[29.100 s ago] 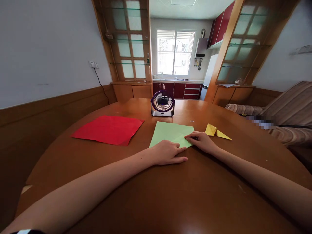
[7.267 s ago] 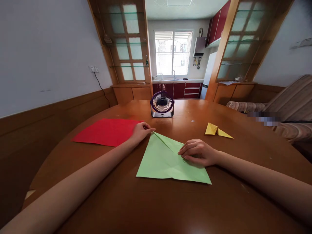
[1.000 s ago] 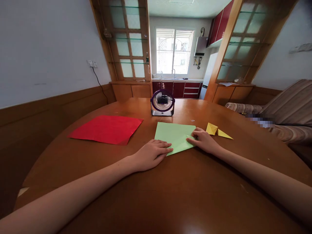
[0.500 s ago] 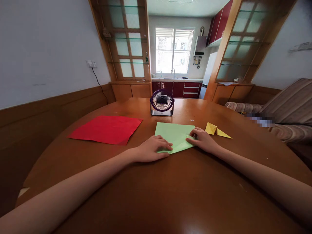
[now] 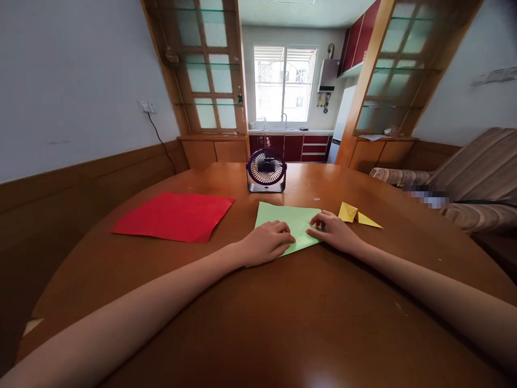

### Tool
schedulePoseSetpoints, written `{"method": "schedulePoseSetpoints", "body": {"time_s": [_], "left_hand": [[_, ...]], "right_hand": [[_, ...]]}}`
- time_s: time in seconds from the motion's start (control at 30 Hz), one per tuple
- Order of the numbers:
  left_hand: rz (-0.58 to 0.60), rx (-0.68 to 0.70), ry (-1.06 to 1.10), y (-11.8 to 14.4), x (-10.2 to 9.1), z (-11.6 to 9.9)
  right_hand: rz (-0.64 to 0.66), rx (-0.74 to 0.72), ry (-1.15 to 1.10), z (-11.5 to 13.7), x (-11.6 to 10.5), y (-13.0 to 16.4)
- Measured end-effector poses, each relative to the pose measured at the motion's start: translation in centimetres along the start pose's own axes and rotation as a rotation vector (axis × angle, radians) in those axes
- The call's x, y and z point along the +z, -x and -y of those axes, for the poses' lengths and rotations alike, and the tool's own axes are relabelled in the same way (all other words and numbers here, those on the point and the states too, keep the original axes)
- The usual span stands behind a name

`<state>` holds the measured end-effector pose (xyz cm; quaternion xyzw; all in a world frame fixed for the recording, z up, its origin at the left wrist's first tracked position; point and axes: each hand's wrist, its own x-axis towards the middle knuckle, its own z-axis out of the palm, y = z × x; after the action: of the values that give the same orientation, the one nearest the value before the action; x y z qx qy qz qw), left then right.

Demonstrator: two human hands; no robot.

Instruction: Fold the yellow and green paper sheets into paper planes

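We see the green paper lying flat on the tabletop before the fan, its near edge hidden under our left hand and right hand, both pressed on it with fingers loosely curled, gripping nothing.

Table: wood, glossy varnish w/ reflections, few scuffs. Green sheet, red sheet, yellow folded piece: paper, matt, creased. Fan: purple plastic grille, shiny metal-look base. Sofa: striped cloth. Wall panels: wood, semi-matt.
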<state>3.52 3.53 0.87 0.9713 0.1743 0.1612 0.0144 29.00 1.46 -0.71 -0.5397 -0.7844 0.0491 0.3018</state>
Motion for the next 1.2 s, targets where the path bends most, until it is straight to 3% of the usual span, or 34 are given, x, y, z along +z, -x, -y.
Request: {"method": "schedulePoseSetpoints", "body": {"time_s": [0.67, 1.2], "left_hand": [[-0.003, 0.009, 0.044, 0.36, 0.88, 0.13], [-0.02, 0.01, 0.074, 0.36, 0.72, -0.1]], "right_hand": [[0.006, -0.164, 0.036, 0.67, -0.02, 0.31], [0.027, -0.192, 0.072, 0.36, 0.11, 0.25]]}}
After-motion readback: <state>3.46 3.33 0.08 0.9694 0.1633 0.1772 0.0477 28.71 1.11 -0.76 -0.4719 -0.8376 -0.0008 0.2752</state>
